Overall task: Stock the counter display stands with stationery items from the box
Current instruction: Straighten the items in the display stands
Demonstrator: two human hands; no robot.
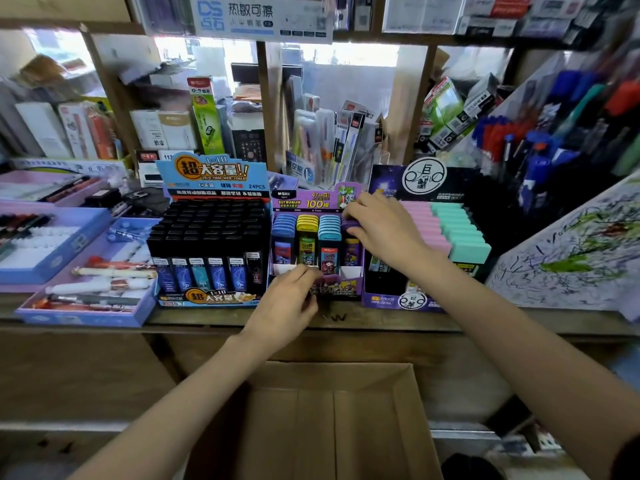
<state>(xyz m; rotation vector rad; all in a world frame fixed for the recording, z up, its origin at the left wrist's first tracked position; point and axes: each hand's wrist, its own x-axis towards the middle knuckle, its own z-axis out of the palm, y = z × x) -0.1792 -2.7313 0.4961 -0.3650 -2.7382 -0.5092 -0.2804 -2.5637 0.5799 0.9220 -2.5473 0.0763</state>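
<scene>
My right hand (381,230) pinches a purple-capped lead case (350,224) in curled fingers at the rightmost column of the purple display stand (346,287), cap up, long axis roughly upright. My left hand (289,301) curls its fingers round the stand's front lip.

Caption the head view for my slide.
Right hand grips a purple case in the middle stand; left hand holds its front.

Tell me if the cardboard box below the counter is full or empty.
Looks empty: the box shows only its bare cardboard bottom.
</scene>
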